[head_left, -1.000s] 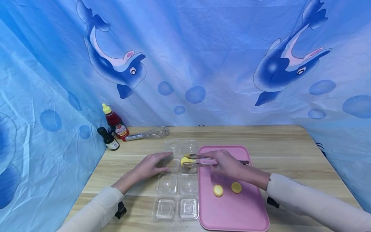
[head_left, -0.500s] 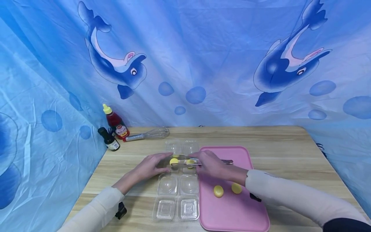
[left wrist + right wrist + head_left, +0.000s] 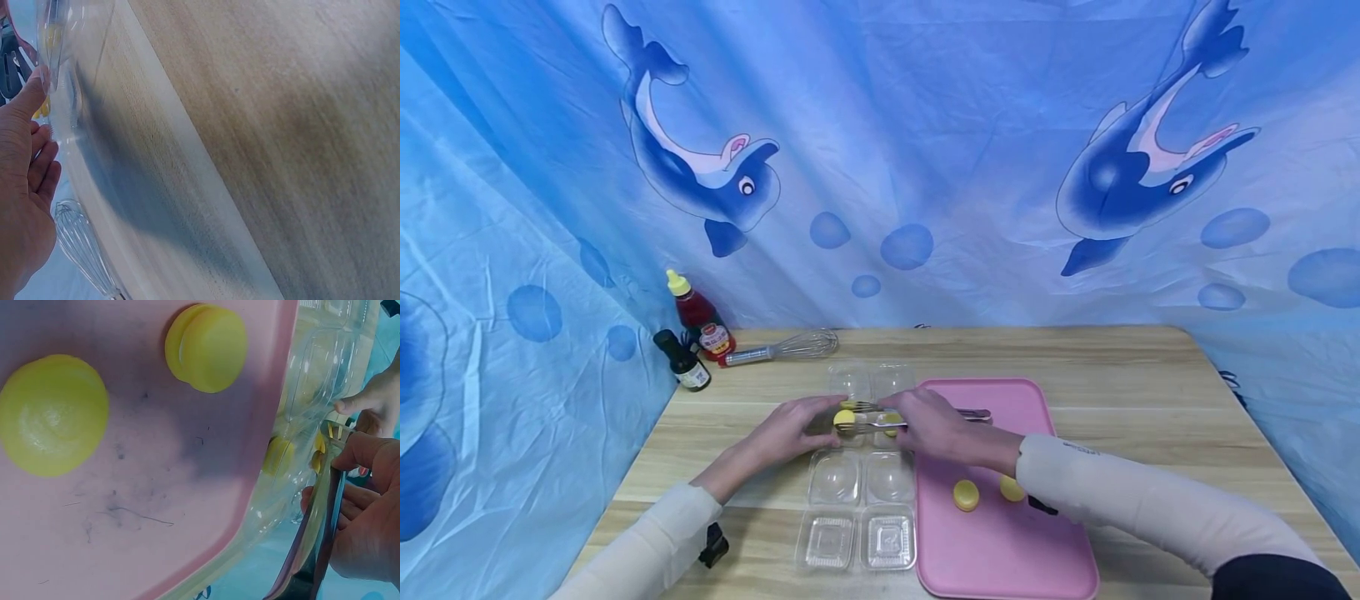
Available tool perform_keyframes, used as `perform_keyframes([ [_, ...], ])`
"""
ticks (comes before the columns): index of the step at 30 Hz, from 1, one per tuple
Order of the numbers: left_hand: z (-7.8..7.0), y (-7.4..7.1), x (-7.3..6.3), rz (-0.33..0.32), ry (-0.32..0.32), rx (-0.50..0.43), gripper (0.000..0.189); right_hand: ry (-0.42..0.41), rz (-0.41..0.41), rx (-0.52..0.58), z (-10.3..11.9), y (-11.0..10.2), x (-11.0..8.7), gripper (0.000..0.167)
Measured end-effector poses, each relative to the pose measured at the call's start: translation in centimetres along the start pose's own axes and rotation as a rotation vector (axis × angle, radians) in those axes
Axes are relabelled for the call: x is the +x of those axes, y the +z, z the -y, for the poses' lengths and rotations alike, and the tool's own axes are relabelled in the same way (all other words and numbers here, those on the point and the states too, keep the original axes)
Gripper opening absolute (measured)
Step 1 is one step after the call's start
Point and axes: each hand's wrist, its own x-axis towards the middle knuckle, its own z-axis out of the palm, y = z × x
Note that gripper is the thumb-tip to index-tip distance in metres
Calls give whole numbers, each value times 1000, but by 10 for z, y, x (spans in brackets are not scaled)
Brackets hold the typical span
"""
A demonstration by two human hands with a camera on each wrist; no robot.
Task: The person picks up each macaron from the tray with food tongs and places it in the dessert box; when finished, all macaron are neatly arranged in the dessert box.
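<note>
My right hand (image 3: 931, 427) grips metal tongs (image 3: 322, 519), whose tips pinch a yellow macaron (image 3: 844, 419). That macaron is at the left compartment of the far clear plastic container (image 3: 852, 380). Another macaron (image 3: 278, 456) sits in the compartment to its right, partly covered by the tongs and hand in the head view. My left hand (image 3: 786, 429) holds the container's left side, thumb (image 3: 34, 90) at the plastic rim and fingers on the far side. Two more macarons, one nearer the middle (image 3: 966, 495) and one to its right (image 3: 1012, 488), lie on the pink tray (image 3: 1000, 554).
A second clear container (image 3: 835, 479) stands open nearer me, left of the tray. At the back left are a whisk (image 3: 801, 343), a red sauce bottle (image 3: 700, 321) and a small dark bottle (image 3: 681, 360). A blue dolphin curtain (image 3: 985, 167) hangs behind the wooden table.
My right hand has moved left with the tongs, carrying the macaron from above the right compartment to the left one. The macaron in the right compartment has come into view. My left hand stays put.
</note>
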Motion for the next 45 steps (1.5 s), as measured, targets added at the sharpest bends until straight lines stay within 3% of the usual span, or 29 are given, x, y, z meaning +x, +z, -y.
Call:
perform_keyframes([
  [29,-3,1,1,11,-4,7,75,20,-7,-3,3,-1,-4,64],
  [36,-2,1,1,20,-1,38,77,54,-19,29,3,-14,-12,69],
  [45,-7,-5,2,72,-38,68,79,3,-57,23,-1,-37,-38,69],
])
